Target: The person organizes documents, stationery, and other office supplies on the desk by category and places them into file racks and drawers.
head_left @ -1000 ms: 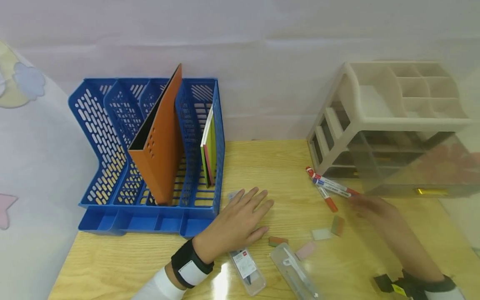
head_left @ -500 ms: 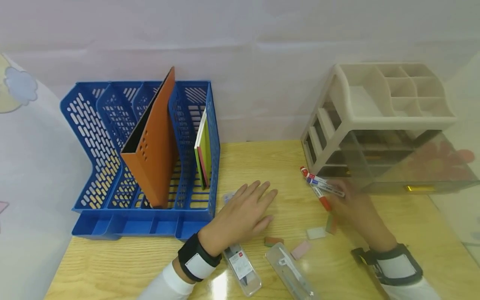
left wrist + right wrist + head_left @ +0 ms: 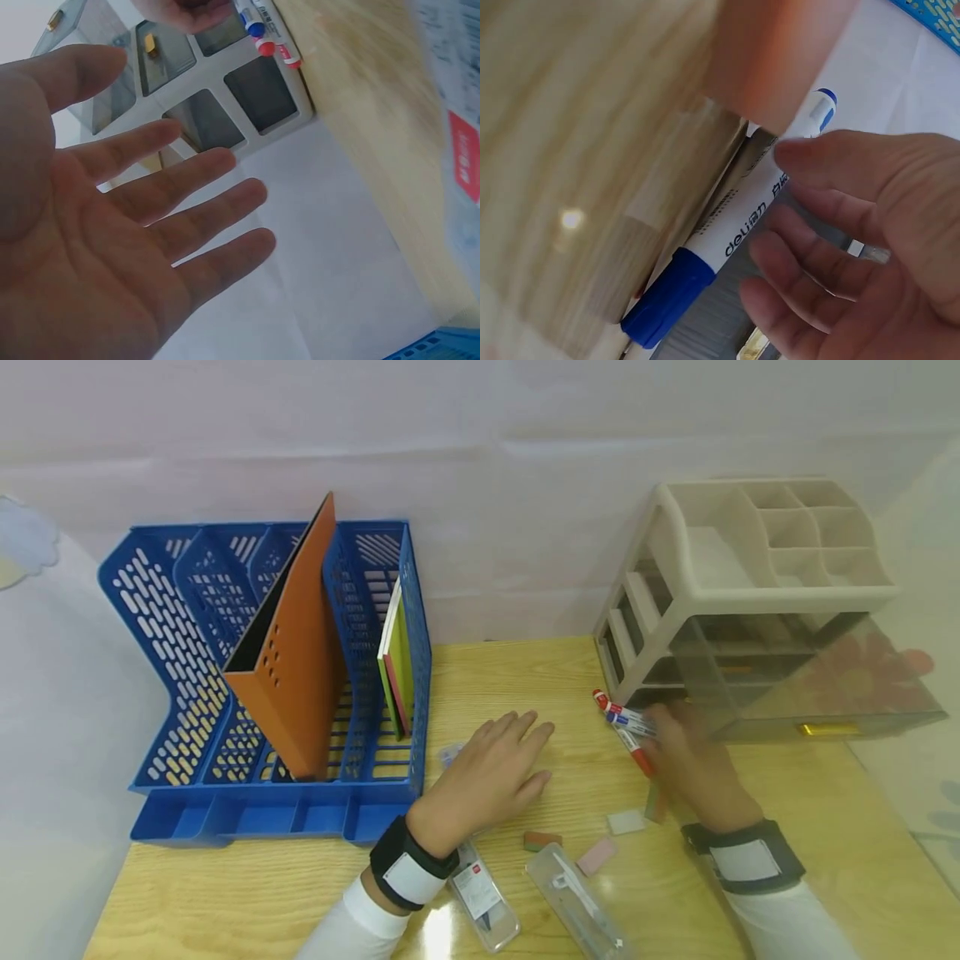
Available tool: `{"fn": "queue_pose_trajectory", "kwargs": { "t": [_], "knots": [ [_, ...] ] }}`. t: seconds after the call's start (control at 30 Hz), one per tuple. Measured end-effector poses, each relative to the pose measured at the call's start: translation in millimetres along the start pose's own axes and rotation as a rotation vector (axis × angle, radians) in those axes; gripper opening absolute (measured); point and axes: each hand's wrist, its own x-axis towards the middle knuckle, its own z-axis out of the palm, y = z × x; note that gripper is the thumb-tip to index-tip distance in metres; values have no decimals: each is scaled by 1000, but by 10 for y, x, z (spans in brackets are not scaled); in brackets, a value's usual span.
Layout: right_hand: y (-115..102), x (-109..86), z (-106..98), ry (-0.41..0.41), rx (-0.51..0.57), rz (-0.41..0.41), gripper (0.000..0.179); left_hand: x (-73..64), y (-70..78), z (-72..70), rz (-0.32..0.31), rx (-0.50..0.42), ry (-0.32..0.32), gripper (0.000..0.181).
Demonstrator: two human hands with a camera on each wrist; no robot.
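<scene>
R hand [image 3: 693, 768]: fingers curled, pinching blue-capped white cylindrical marker [image 3: 742, 217]. Marker posn: adj. to red-capped white markers [image 3: 633, 750], near beige plastic drawer unit [image 3: 787, 599]. L hand [image 3: 487, 772]: fingers spread wide, over clear, labeled oblong plastic case [image 3: 487, 903]; contact w/ case can't be determined.

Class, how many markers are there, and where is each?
3 are visible, clustered beside the drawer unit: a blue marker at the right hand, a red marker poking past it, and another red marker angled below. The hand may hide more.
</scene>
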Motion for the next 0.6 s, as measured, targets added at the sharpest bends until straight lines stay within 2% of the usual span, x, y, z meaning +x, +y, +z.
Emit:
{"fn": "queue_pose_trajectory", "kwargs": {
  "t": [0.13,0.37,0.5,0.6],
  "knots": [
    [-5,26,26,2,-26,-7,33,27,11,13,-4,0,-9,53],
    [-4,59,49,1,-44,-12,29,28,30,56,-10,12,-67,53],
    [-7,90,54,1,-86,-27,27,32,21,69,12,-6,-57,52],
    [-47,135,44,8,-120,-69,25,29,-9,91,25,-18,-43,52]
  ]
}}
